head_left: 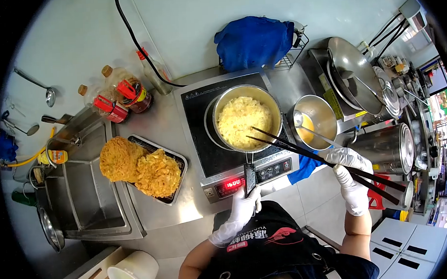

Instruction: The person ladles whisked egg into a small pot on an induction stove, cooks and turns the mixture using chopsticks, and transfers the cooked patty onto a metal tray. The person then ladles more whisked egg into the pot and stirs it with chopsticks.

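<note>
My left hand (245, 207), in a white glove, is closed around the black handle of a saucepan (220, 97). The pan stands on an induction cooktop (199, 160) whose red display reads 1600. Yellow, egg-like food in fluffy curds (245, 117) fills the pan. My right hand (351, 176), gloved too, grips a pair of long dark chopsticks (309, 150), their tips at the food's right side. Just right of the pan sits a steel bowl (324, 115) with some yellow liquid and a ladle (298, 118) resting in it.
Golden fried food (135, 166) lies on a black tray (183, 171) left of the cooktop. Farther left are a steel sink (94, 195) and sauce bottles (131, 88). A wok (352, 59) and a large steel pot (383, 147) stand at right. A blue cloth (254, 41) covers a rack behind.
</note>
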Motion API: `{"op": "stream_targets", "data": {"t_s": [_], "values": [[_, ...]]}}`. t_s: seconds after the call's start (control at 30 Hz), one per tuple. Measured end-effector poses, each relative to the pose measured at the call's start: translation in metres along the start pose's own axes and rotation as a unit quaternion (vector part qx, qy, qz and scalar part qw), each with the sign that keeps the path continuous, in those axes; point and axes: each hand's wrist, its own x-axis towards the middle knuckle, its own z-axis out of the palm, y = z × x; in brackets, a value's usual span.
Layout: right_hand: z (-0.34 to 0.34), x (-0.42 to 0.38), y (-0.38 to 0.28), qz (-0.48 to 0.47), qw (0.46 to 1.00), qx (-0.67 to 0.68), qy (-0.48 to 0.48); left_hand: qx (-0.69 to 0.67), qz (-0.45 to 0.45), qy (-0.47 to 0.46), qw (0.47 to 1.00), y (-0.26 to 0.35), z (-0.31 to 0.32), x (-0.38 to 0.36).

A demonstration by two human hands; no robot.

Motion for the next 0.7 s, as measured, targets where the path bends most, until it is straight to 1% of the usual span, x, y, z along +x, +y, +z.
{"op": "stream_targets", "data": {"t_s": [0.1,0.2,0.3,0.37,0.47,0.5,0.6,0.63,0.7], "values": [[0.002,0.0,-0.004,-0.026,1.0,0.002,-0.014,0.01,0.03,-0.011,0.999,-0.012,-0.003,0.003],[0.003,-0.003,-0.014,-0.03,0.998,-0.045,-0.016,0.03,0.051,-0.016,0.998,-0.025,-0.01,0.008],[0.003,-0.007,-0.019,-0.05,0.997,-0.06,-0.018,0.045,0.07,-0.02,0.996,-0.036,-0.016,0.011],[0.003,-0.011,-0.023,-0.043,0.996,-0.07,-0.027,0.048,0.067,-0.013,0.997,-0.045,-0.022,0.016],[0.007,-0.016,-0.026,-0.04,0.997,-0.063,-0.022,0.083,0.094,0.0,0.992,-0.061,-0.029,0.022],[0.009,-0.018,-0.026,-0.04,0.997,-0.056,-0.017,0.054,0.094,-0.007,0.994,-0.065,-0.03,0.025],[0.005,-0.021,-0.021,-0.06,0.99,-0.107,-0.066,0.068,0.109,-0.006,0.992,-0.072,-0.033,0.028],[0.006,-0.021,-0.018,-0.071,0.992,-0.076,-0.07,0.07,0.111,-0.006,0.991,-0.073,-0.033,0.028],[0.009,-0.018,-0.016,-0.108,0.985,-0.1,-0.093,0.075,0.114,-0.007,0.991,-0.072,-0.034,0.027]]}}
